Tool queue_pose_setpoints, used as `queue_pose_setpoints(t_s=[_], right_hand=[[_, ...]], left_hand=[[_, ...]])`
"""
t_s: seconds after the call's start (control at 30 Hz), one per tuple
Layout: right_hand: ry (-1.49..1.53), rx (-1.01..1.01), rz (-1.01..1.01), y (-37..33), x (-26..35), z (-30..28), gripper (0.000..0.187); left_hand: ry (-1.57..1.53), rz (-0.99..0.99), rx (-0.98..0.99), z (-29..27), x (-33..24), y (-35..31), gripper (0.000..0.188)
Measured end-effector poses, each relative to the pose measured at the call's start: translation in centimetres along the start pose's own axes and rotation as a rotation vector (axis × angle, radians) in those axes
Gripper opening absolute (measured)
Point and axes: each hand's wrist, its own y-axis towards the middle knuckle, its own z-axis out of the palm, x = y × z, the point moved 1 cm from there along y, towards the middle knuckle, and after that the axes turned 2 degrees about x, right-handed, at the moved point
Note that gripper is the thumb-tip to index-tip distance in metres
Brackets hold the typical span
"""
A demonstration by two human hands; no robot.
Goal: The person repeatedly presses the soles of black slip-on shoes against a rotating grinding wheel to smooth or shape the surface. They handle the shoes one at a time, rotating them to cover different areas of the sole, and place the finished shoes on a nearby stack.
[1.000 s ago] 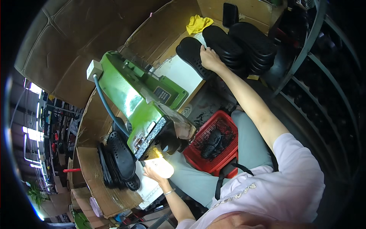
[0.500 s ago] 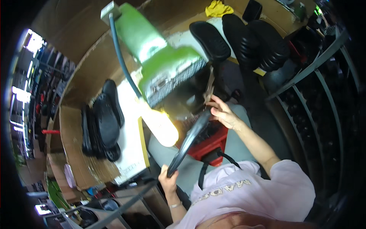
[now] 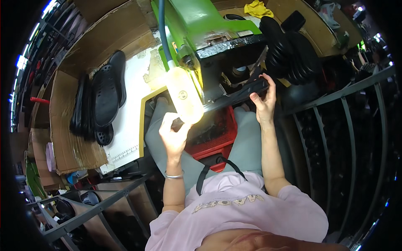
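A black shoe sole (image 3: 234, 98) is held nearly level, edge toward me, under the front of a green machine (image 3: 201, 21). My left hand (image 3: 173, 136) is closed in a pinch at its left end, which is partly hidden behind a brightly lit lamp (image 3: 184, 96). Fingers of my right hand (image 3: 266, 98) wrap over the right end, with the thumb on the near side. The sole lies close to the machine's dark working area (image 3: 238, 71); whether it touches any part there I cannot tell.
Black soles with holes (image 3: 105, 98) stand at left on the white tabletop (image 3: 130, 113), walled by cardboard (image 3: 63, 121). More black soles (image 3: 299, 58) and a yellow cloth (image 3: 258, 8) are at right. A red basket (image 3: 213, 142) sits between my knees. Metal railings (image 3: 335, 94) flank me.
Both hands have moved forward with the sole, turning it from a steep slant to nearly level under the machine. My left hand has come up beside the lamp. The view has shifted too.
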Motion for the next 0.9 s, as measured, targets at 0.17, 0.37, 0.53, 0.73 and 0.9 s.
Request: queue_pose_setpoints(t_s=[0.17,0.37,0.53,0.73,0.9], right_hand=[[-0.003,0.019,-0.043,-0.6,-1.0,1.7,0.078],[-0.148,0.077,-0.076,-2.3,-2.1,2.8,0.087],[-0.263,0.084,-0.132,-4.4,-3.6,4.2,0.083],[-0.467,0.163,-0.415,-4.8,-2.1,7.7,0.075],[-0.439,0.205,-0.494,-4.1,-2.2,7.4,0.071]], left_hand=[[0.125,0.118,-0.018,-1.7,0.1,0.2,0.025],[0.060,0.067,-0.027,-5.3,1.7,-0.5,0.028],[-0.062,0.056,-0.059,-9.1,5.3,-1.2,0.027],[0.256,-0.017,0.054,-11.4,9.0,-0.9,0.025],[0.684,0.349,0.189,-0.5,3.3,0.7,0.054]])
